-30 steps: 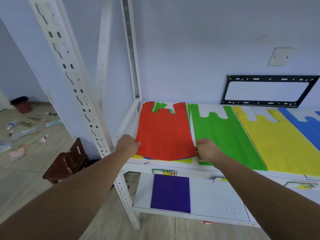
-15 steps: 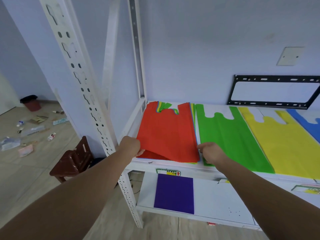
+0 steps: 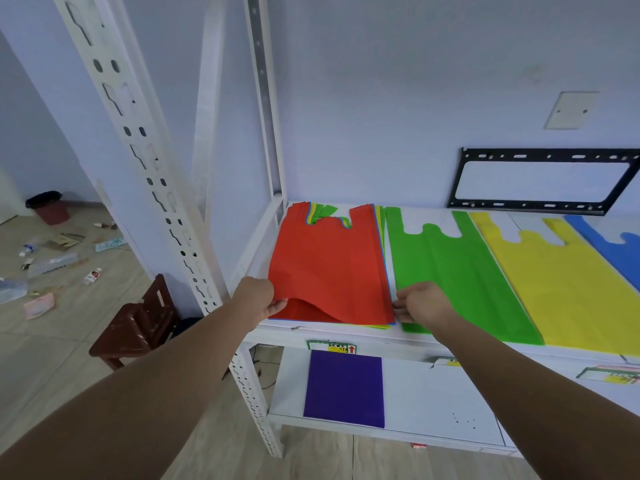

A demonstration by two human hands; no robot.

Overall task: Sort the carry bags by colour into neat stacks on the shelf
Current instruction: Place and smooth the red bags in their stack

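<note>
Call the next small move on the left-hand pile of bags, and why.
Probably peel the flat red fabric carry bag clear of the mixed-colour pile. The left hand pinches its near left corner, raised off the layer beneath; the right hand sits at the pile's near right corner, placed to steady it. A green bag, a yellow bag and a blue bag lie apart alongside.

The left hand (image 3: 258, 299) pinches the near left corner of the top carry bag (image 3: 329, 261), raised off the mixed pile (image 3: 379, 326) under it on the shelf (image 3: 346, 336). The right hand (image 3: 420, 304) touches the pile's near right corner. Right of the grip lie the second carry bag (image 3: 460, 271), third carry bag (image 3: 554, 282) and fourth carry bag (image 3: 609, 247), side by side. Below the grip, a flat sheet (image 3: 344, 388) lies on the lower shelf (image 3: 433, 393). Left of it stands the shelf post (image 3: 166, 202), and a stool (image 3: 138, 323) is beyond.
</note>
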